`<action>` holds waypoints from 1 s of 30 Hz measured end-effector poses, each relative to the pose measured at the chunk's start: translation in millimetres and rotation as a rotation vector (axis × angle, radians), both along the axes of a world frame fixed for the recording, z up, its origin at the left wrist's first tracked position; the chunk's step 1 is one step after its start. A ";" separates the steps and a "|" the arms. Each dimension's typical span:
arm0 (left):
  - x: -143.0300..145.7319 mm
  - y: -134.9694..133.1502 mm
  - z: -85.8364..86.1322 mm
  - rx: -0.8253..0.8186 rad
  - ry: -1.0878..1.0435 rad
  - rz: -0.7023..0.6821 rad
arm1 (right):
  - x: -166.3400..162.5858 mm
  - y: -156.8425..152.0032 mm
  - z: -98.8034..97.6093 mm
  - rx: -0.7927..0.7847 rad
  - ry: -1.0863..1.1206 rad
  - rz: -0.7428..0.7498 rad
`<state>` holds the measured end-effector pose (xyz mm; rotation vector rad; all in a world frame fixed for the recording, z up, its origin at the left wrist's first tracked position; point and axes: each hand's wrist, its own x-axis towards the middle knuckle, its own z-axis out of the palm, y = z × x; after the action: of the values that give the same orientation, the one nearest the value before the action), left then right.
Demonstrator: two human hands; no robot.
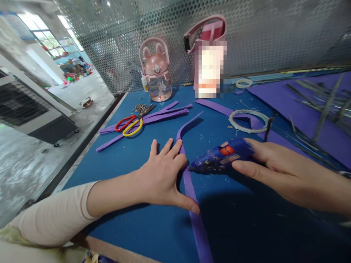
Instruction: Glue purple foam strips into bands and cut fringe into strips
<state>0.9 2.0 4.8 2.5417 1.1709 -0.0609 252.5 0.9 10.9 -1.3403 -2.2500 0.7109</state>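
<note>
A long purple strip [189, 182] runs away from me across the blue tabletop, its far end curling up. My left hand [167, 171] lies spread on it, with thumb and fingertips pressing the strip down. In my right hand [279, 171] is a blue glue gun [222, 157] with an orange part on its body. Its dark nozzle points left and meets, or nearly meets, the strip's edge beside my left hand. Beyond my left hand, red-and-yellow-handled scissors [134, 122] rest on several cut purple strips [167, 114].
A clear bottle with a pink lid [157, 73] and a pink holder [211, 31] with a blurred-out front stand at the back. Small metal pieces [139, 107] lie near the scissors. A white tape roll [249, 121] and purple sheets [276, 96] are at the right. Perforated metal [120, 47] walls the far side.
</note>
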 end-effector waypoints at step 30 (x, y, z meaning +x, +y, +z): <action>1.0 -3.0 -6.7 0.082 -0.039 0.069 | -4.3 3.0 -5.8 0.037 -0.001 -0.021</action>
<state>1.9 -1.0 -1.9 2.5585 1.2693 0.0546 248.2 3.9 5.0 -1.3455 -2.2360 0.6587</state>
